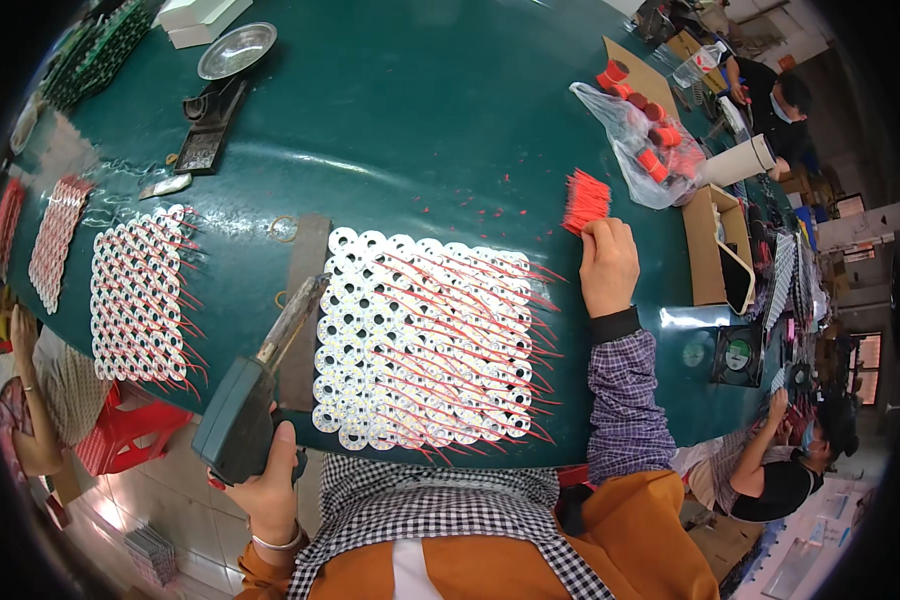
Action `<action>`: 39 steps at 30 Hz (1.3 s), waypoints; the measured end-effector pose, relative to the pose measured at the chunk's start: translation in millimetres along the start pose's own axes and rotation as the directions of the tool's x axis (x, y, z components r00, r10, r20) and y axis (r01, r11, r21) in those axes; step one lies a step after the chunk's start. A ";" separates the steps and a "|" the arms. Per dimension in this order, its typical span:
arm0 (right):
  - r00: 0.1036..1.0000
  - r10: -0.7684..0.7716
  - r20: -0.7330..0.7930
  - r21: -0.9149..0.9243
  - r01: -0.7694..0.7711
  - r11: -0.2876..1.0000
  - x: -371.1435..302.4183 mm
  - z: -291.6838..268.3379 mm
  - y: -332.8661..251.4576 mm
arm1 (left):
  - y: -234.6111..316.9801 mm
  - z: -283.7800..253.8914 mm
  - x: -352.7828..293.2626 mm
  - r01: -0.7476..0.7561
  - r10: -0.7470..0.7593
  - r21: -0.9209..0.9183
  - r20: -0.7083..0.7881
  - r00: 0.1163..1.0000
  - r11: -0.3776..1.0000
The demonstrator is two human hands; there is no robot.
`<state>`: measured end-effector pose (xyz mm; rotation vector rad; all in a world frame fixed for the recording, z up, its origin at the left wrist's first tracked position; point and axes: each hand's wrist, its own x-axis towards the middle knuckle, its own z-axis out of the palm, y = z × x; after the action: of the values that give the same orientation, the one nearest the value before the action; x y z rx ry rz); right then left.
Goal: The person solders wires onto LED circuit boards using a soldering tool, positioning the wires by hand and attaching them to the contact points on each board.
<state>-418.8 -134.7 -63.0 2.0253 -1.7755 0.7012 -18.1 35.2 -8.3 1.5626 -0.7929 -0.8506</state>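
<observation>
item 1: panel of white discs (425,345), on the counter (410,130) directly before the person. wiring judged part done: red wires lie across the middle and right columns, their free ends passing the right edge; the leftmost columns show no wires and look left to do.

item 2: second disc panel (140,300), to the left; red wires across most of it, seemingly finished. a smaller wired panel (58,240) lies farther left.

item 3: soldering gun (235,415), dark green, its handle wrapped by the left hand (272,485); its tip is near the first panel's upper left edge.

item 4: bundle of red wires (587,200), right of the panel; right hand (610,265) at its lower end, fingertips drawn together. whether a wire is pinched cannot be told.

surface: glossy green, with red scraps scattered beyond the panel; metal dish (237,52) and black stand (210,125) at upper left; clear bag of red bundles (620,115) and cardboard box (703,245) at right.

room: tiled floor (205,525), red stool (135,430), co-workers seated left and right, cluttered shelving beyond.
</observation>
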 end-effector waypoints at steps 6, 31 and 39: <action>0.996 -0.070 0.060 -0.051 0.073 0.996 2.3 -0.4 7.0 | -2.9 -1.2 3.0 -0.028 0.028 -0.025 0.007 1.000 0.999; 0.875 -0.210 0.435 -0.138 0.295 0.945 25.4 -41.5 -41.9 | -1.0 -10.6 1.7 0.100 -0.081 -0.178 0.113 0.990 0.979; 0.965 -0.203 0.166 0.518 0.089 0.851 21.0 -78.4 -152.8 | -15.2 -15.0 0.1 0.125 -0.109 -0.073 0.191 0.975 0.989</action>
<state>-276.3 -84.6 21.5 2.6449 -1.6393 1.0197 -4.6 44.8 -21.8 1.4804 -0.7923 -1.1164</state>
